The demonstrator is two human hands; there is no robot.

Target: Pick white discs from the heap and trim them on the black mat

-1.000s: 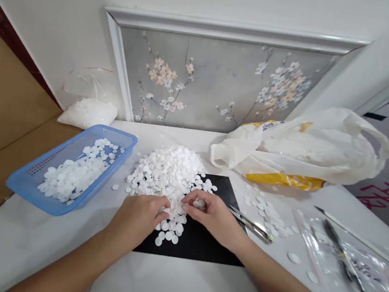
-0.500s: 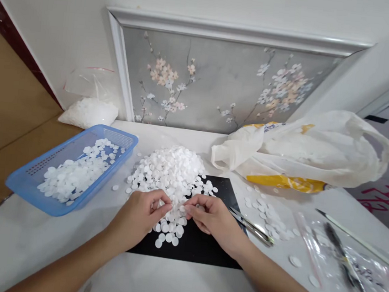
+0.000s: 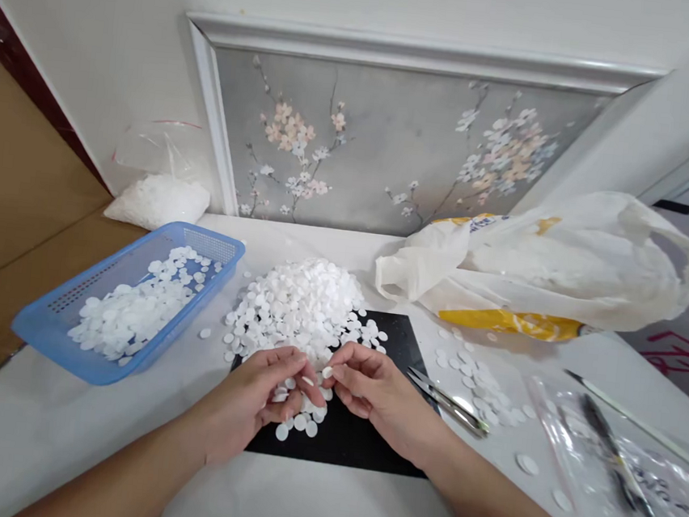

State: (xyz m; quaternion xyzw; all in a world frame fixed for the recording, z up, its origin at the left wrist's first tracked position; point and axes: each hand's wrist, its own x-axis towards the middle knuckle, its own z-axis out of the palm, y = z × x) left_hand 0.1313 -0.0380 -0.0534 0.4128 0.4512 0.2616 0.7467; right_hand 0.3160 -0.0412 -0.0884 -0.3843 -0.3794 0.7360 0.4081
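Between the thumb and forefinger of my right hand [image 3: 363, 378] is a small round white disc [image 3: 327, 372]. My left hand [image 3: 274, 386] is close beside it, fingers curled, with the thin edge of another white disc showing at its fingers. Both hands are over the near side of a large heap of white discs [image 3: 301, 295]. The heap spreads onto a black mat [image 3: 351, 438], where several loose discs lie below my fingers. Tweezers [image 3: 449, 403] rest at the mat's right edge, just past my right hand.
A blue plastic basket [image 3: 119, 375] at left holds many thin white discs. Behind it stands a clear bag [image 3: 159, 196] of white pieces. A white carrier bag [image 3: 562, 271] lies back right, with scattered discs, a black-handled tool [image 3: 622, 468] and clear plastic bags in front of it.
My left hand has turned, its palm side showing more and its fingers lower and nearer my right hand. A disc now shows clearly in my right fingertips.
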